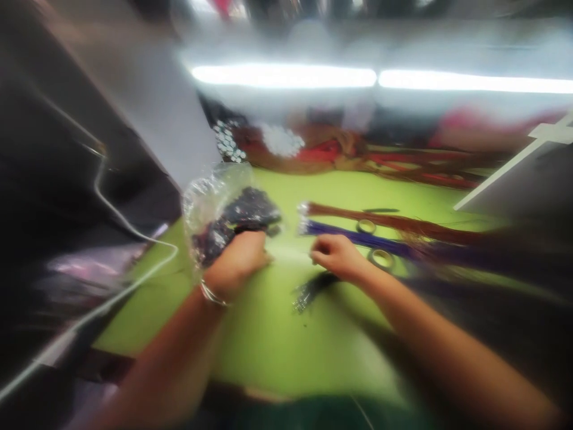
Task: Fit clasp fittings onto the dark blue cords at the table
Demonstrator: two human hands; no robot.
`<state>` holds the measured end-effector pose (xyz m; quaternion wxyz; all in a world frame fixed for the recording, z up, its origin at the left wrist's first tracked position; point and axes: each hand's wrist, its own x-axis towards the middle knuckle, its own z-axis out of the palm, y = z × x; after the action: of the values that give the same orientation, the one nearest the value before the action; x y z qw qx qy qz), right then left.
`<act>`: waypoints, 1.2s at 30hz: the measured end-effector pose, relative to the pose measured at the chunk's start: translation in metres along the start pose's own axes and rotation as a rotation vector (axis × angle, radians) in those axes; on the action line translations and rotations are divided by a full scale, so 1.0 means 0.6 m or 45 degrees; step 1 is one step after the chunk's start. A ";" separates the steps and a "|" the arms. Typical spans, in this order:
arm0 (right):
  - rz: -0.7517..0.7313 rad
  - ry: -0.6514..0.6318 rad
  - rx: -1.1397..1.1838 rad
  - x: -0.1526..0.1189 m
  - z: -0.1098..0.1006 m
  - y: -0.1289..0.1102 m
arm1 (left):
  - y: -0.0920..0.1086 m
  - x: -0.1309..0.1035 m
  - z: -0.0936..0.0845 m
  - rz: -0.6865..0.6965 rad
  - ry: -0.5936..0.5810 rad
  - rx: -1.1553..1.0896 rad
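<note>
My left hand is at the near edge of a clear plastic bag of small black parts. Its fingers reach over or into the parts and are hidden, with only the thumb side showing. My right hand hovers over the green table with its fingers curled together; anything inside them is too small or blurred to make out. Just below it lies a bunch of black wires with bare metal ends. Behind it are a bundle of blue-purple wires and a bundle of brown wires, both with white connector ends.
Two tape rolls, one smaller and one nearer, lie by the wires. More red and brown wire bundles run along the back. A white cable hangs at the left. Light panels stand left and a white-edged one right.
</note>
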<state>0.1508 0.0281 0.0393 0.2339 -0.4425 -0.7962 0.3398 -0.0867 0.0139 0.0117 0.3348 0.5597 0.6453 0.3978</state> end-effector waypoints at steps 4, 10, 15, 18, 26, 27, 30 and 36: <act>0.013 0.079 0.093 -0.004 0.005 0.008 | 0.001 0.001 0.018 0.188 -0.086 0.526; 0.042 0.154 0.196 -0.009 0.013 0.030 | 0.046 0.002 0.021 0.118 -0.287 0.312; 0.052 0.307 0.182 -0.017 0.016 0.039 | 0.053 -0.009 0.055 -0.251 -0.487 -0.518; 0.005 0.378 0.116 -0.021 0.018 0.042 | 0.047 -0.013 0.075 -0.354 -0.544 -0.836; -0.210 0.515 0.038 -0.022 0.016 0.046 | 0.039 -0.008 0.094 -0.475 -0.575 -1.204; -0.221 0.517 0.033 -0.021 0.017 0.047 | 0.040 -0.009 0.095 -0.485 -0.577 -1.219; -0.251 0.505 0.000 -0.021 0.021 0.048 | 0.045 -0.015 0.097 -0.513 -0.578 -1.227; -0.273 0.486 -0.065 -0.022 0.028 0.051 | 0.051 -0.023 0.099 -0.522 -0.561 -1.223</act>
<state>0.1631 0.0228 0.0044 0.4039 -0.4175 -0.7883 0.2028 -0.0186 0.0101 0.0117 0.7490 0.2775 0.4023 0.4474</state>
